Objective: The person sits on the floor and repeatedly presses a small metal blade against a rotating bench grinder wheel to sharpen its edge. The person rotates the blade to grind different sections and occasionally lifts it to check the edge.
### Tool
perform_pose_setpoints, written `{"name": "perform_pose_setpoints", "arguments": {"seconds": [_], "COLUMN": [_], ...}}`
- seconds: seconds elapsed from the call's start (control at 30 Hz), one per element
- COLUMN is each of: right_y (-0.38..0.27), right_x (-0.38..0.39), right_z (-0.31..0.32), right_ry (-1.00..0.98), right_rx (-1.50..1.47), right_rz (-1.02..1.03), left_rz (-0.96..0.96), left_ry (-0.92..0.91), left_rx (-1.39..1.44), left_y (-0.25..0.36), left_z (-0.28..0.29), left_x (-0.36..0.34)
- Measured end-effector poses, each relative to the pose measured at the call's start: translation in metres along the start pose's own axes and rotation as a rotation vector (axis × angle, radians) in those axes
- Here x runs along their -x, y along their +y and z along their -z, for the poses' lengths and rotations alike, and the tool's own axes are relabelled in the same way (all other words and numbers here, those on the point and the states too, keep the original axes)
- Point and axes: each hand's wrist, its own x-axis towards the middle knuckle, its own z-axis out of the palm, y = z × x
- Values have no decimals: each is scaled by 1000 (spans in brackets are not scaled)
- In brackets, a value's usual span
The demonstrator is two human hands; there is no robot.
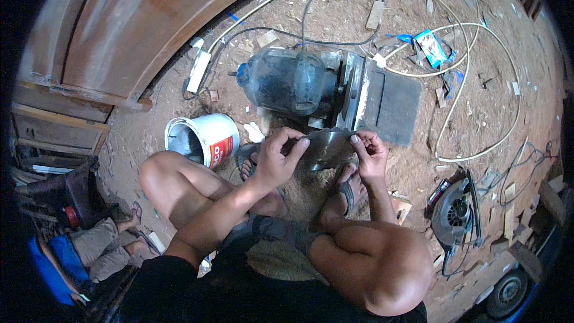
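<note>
A dark, shiny circular saw blade [326, 158] is held up between my two hands, above my feet. My left hand [277, 159] pinches its left edge between thumb and fingers. On the opposite edge my right hand [372, 154] grips it, thumb on top. The blade's rim looks toothed along the far side. Just beyond it lies an electric motor machine [287, 81] with a rounded dark housing and a flat grey plate [391, 101] at its right. Part of the machine's near side is hidden by the blade and my fingers.
A white bucket [226, 134] stands by my left knee. A hand-held circular saw [457, 212] lies at the right. Cables [435, 149] loop over the wood-littered ground, with a power strip [198, 72] at the far left. Another person's legs [110, 245] show at the left.
</note>
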Motion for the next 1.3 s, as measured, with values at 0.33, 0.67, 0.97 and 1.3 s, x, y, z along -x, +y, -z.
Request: {"name": "perform_pose_setpoints", "arguments": {"seconds": [0.33, 0.67, 0.97, 1.3], "right_y": [-3, 4, 5, 3], "right_x": [4, -13, -21, -31], "right_z": [10, -1, -3, -4], "right_ry": [36, 25, 25, 21], "right_rx": [233, 174, 189, 114], "right_rz": [121, -28, -70, -173], "left_rz": [144, 290, 291, 377], "left_ry": [-34, -39, -48, -86], "left_rx": [11, 132, 140, 310], "left_y": [-21, -42, -43, -47], "left_z": [-12, -17, -19, -23], "left_x": [-11, -2, -11, -9]}}
